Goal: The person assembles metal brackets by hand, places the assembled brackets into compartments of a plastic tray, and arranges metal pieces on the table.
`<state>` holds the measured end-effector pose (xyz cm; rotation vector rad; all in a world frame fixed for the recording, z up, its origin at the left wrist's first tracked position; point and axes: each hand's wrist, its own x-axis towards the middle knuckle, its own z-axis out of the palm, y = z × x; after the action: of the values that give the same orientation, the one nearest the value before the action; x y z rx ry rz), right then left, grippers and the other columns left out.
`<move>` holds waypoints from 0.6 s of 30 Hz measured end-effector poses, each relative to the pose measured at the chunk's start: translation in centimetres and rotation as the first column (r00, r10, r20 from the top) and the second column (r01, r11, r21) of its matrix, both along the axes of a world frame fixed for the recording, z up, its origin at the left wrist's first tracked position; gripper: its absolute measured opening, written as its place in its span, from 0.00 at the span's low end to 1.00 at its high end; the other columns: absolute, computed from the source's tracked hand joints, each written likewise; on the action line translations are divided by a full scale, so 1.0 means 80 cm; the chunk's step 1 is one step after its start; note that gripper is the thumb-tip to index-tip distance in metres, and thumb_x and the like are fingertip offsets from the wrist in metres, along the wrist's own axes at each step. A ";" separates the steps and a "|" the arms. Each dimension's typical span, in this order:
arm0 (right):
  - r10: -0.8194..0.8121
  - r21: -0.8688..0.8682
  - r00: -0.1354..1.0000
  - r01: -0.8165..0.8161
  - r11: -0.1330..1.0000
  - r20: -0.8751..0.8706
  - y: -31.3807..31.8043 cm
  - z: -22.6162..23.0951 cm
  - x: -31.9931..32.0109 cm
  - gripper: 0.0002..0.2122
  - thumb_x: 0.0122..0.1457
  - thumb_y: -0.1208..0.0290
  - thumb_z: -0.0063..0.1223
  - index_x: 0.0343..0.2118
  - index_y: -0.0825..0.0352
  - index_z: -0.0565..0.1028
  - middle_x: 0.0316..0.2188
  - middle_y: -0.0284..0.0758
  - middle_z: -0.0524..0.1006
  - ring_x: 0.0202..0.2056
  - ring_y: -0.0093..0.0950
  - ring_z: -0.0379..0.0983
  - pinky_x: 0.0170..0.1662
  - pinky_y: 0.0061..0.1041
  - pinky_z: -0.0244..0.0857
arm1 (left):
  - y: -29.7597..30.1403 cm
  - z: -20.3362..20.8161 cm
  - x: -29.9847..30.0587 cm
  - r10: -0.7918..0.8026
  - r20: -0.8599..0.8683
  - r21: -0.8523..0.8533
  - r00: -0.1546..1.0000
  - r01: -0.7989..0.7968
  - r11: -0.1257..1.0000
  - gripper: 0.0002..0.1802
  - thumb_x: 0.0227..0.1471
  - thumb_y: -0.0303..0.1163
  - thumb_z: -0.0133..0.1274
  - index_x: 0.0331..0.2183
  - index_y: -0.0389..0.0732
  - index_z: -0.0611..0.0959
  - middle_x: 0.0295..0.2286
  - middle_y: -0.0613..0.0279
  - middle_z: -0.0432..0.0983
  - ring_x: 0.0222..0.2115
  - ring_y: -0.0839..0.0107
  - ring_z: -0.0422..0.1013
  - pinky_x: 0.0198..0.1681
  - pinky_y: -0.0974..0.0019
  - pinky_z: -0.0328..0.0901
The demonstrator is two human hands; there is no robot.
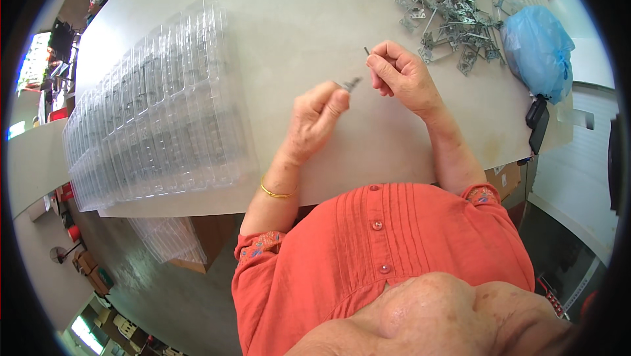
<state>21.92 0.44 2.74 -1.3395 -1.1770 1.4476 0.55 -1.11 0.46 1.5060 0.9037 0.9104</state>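
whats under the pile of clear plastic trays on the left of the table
The clear plastic trays lie on the pale table, which shows faintly through them. Below the table edge, more clear trays sit on a brown box. Anything flat beneath the pile cannot be made out.

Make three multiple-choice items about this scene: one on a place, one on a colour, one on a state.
1. Where does the pile of metal parts lie?
A. far right of the table
B. near left edge
C. on the floor

2. What colour is the plastic bag?
A. red
B. blue
C. black

3. What does the left hand do?
A. lies flat
B. pinches a small metal piece
C. holds a tray

Answers:
1 A: the metal parts lie at the table's far right.
2 B: the bag is blue.
3 B: the left hand pinches a metal piece.
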 end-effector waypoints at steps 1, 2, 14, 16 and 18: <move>0.055 -0.016 0.998 -0.055 0.998 0.019 0.000 0.006 0.000 0.07 0.66 0.67 0.52 0.35 0.65 0.75 0.23 0.23 0.73 0.25 0.13 0.67 0.29 0.16 0.63 | 0.003 -0.011 -0.004 0.041 0.046 -0.038 0.998 -0.040 0.998 0.23 0.69 0.43 0.45 0.24 0.38 0.74 0.23 0.70 0.70 0.21 0.81 0.58 0.25 0.73 0.55; 0.110 -0.032 0.993 -0.109 0.994 0.037 -0.001 0.009 0.000 0.06 0.66 0.69 0.52 0.35 0.65 0.75 0.23 0.23 0.73 0.25 0.12 0.66 0.30 0.15 0.63 | 0.003 -0.011 -0.008 0.045 0.043 -0.040 0.998 -0.043 0.998 0.23 0.69 0.43 0.45 0.24 0.38 0.74 0.23 0.70 0.70 0.21 0.81 0.58 0.25 0.73 0.55; 0.216 -0.044 0.976 -0.215 0.976 0.024 -0.015 0.009 -0.018 0.05 0.66 0.70 0.51 0.36 0.65 0.76 0.20 0.22 0.71 0.21 0.11 0.63 0.24 0.15 0.57 | 0.008 -0.015 -0.009 0.101 -0.077 0.044 0.992 -0.098 0.994 0.21 0.68 0.40 0.47 0.25 0.38 0.75 0.21 0.70 0.68 0.20 0.80 0.58 0.23 0.72 0.55; 0.208 -0.045 0.978 -0.207 0.977 0.018 -0.016 0.010 -0.019 0.06 0.67 0.69 0.51 0.36 0.65 0.75 0.20 0.23 0.71 0.20 0.12 0.63 0.22 0.15 0.57 | 0.009 -0.016 -0.005 0.100 -0.103 0.161 0.990 -0.082 0.983 0.20 0.67 0.39 0.48 0.25 0.36 0.75 0.21 0.68 0.67 0.21 0.77 0.58 0.23 0.70 0.56; 0.203 -0.044 0.979 -0.202 0.978 0.012 -0.019 0.009 -0.023 0.06 0.67 0.69 0.50 0.36 0.66 0.75 0.19 0.24 0.72 0.19 0.12 0.64 0.21 0.15 0.58 | 0.010 -0.016 -0.002 0.105 -0.127 0.279 0.986 -0.066 0.958 0.19 0.67 0.37 0.49 0.25 0.35 0.74 0.20 0.66 0.66 0.21 0.75 0.58 0.23 0.69 0.56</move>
<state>20.09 -1.05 3.48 -1.2923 -1.3320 1.6158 0.37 -0.33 -0.80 1.7979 0.9813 1.0348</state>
